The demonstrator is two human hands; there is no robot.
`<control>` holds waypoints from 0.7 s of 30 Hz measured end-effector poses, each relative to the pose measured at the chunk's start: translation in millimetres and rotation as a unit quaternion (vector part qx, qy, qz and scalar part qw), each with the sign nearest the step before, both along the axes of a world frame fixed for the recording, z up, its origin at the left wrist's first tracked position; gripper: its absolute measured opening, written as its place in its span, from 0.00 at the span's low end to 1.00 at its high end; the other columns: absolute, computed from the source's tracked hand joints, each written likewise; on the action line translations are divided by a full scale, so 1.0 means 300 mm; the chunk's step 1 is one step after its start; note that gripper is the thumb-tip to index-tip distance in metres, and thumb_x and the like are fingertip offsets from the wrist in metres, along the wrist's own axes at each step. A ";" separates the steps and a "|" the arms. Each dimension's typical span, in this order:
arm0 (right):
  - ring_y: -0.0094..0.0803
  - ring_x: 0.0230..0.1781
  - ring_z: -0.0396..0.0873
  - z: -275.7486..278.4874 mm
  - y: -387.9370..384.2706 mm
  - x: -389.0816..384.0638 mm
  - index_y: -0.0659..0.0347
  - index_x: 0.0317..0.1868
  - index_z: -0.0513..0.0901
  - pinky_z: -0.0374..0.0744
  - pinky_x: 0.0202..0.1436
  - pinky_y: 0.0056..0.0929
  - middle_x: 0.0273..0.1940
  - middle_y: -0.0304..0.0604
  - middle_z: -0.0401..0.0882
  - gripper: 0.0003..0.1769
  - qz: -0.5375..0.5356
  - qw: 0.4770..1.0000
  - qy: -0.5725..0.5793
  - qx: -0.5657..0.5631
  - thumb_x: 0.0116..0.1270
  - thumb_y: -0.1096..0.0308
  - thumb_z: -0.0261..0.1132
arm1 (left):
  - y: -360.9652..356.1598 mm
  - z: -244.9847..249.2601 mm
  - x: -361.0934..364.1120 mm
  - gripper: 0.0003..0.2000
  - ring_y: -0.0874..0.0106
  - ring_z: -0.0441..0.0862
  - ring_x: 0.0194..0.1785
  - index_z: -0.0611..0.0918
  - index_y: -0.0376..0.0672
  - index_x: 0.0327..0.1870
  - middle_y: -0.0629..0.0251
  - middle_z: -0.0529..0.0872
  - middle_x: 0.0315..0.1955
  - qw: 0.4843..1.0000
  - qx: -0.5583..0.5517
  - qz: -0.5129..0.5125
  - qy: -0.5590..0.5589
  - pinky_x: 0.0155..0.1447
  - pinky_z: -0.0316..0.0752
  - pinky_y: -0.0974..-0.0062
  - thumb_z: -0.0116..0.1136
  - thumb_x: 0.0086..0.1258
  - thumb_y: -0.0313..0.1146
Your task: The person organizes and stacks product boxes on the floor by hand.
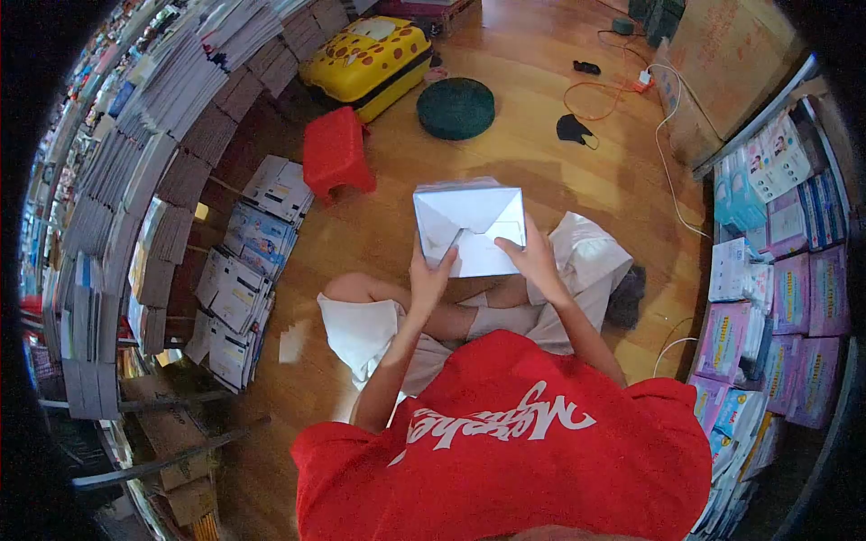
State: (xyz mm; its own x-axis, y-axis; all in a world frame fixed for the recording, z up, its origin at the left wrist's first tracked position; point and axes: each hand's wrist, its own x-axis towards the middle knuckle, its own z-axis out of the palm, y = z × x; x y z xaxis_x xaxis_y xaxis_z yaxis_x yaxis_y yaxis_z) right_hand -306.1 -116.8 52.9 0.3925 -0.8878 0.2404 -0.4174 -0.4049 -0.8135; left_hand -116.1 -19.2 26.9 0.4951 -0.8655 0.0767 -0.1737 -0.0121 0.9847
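A white box-like item with thin blue edges (pixel 478 254) is held up above my crossed legs, its folded flaps facing me. My left hand (pixel 433 273) grips its lower left side, the thumb lying on the front face. On the right side, my right hand (pixel 534 257) holds it the same way, thumb on the front near the right edge. The fingers of both hands are mostly hidden behind it.
Stacked books (pixel 99 225) line the left, with piles of booklets (pixel 257 234) on the floor. Ahead are a red stool (pixel 336 153), green cushion (pixel 456 108), yellow case (pixel 374 68) and black mask (pixel 572 130). Packed shelves (pixel 785 298) and a cardboard box (pixel 731 63) stand right.
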 end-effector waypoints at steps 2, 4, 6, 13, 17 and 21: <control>0.54 0.44 0.78 0.020 0.006 -0.009 0.61 0.64 0.62 0.77 0.43 0.43 0.43 0.59 0.79 0.40 0.010 0.999 0.040 -0.006 0.53 0.61 0.70 | 0.016 0.021 0.008 0.30 0.64 0.77 0.53 0.69 0.30 0.58 0.50 0.79 0.49 0.998 0.047 -0.001 -0.042 0.55 0.71 0.69 0.67 0.58 0.37; 0.55 0.44 0.77 0.118 0.032 -0.006 0.61 0.64 0.63 0.77 0.43 0.45 0.45 0.59 0.78 0.40 0.017 0.995 0.102 -0.003 0.53 0.62 0.70 | 0.018 0.046 0.027 0.28 0.65 0.79 0.48 0.73 0.30 0.54 0.50 0.81 0.45 0.996 0.074 0.006 -0.052 0.51 0.73 0.69 0.67 0.58 0.39; 0.56 0.42 0.78 0.151 0.052 0.008 0.61 0.64 0.63 0.76 0.42 0.46 0.46 0.60 0.77 0.40 0.025 0.995 0.071 -0.069 0.52 0.62 0.69 | 0.022 0.070 0.041 0.25 0.66 0.82 0.43 0.77 0.30 0.49 0.51 0.84 0.40 0.996 0.084 0.029 -0.031 0.47 0.75 0.69 0.67 0.57 0.42; 0.52 0.34 0.80 0.124 0.058 -0.006 0.59 0.63 0.66 0.77 0.39 0.46 0.44 0.59 0.78 0.34 0.092 0.975 0.145 -0.139 0.55 0.67 0.64 | 0.010 0.062 0.110 0.19 0.70 0.82 0.31 0.81 0.27 0.34 0.53 0.85 0.27 0.985 0.059 0.114 -0.118 0.36 0.74 0.69 0.59 0.65 0.42; 0.50 0.31 0.80 0.047 0.124 0.031 0.57 0.64 0.66 0.77 0.39 0.44 0.41 0.58 0.78 0.32 0.140 0.946 0.235 -0.173 0.56 0.69 0.61 | -0.020 0.076 0.219 0.17 0.71 0.80 0.29 0.80 0.26 0.36 0.56 0.84 0.26 0.981 0.021 0.152 -0.118 0.35 0.74 0.70 0.55 0.68 0.38; 0.50 0.49 0.75 0.017 0.125 0.052 0.50 0.65 0.66 0.73 0.51 0.42 0.51 0.55 0.75 0.29 0.119 0.973 0.087 -0.176 0.61 0.68 0.58 | 0.001 0.172 0.169 0.19 0.70 0.78 0.44 0.77 0.31 0.48 0.57 0.81 0.39 0.988 0.036 0.048 0.143 0.43 0.73 0.71 0.52 0.69 0.42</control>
State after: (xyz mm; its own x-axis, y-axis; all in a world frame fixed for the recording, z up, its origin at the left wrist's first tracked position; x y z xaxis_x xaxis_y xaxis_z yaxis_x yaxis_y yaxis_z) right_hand -290.6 -79.4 57.8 0.6384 -0.6421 0.4243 -0.3974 -0.7471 -0.5328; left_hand -65.4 -18.9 78.6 0.5682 -0.8113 -0.1378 0.1166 -0.0864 0.9894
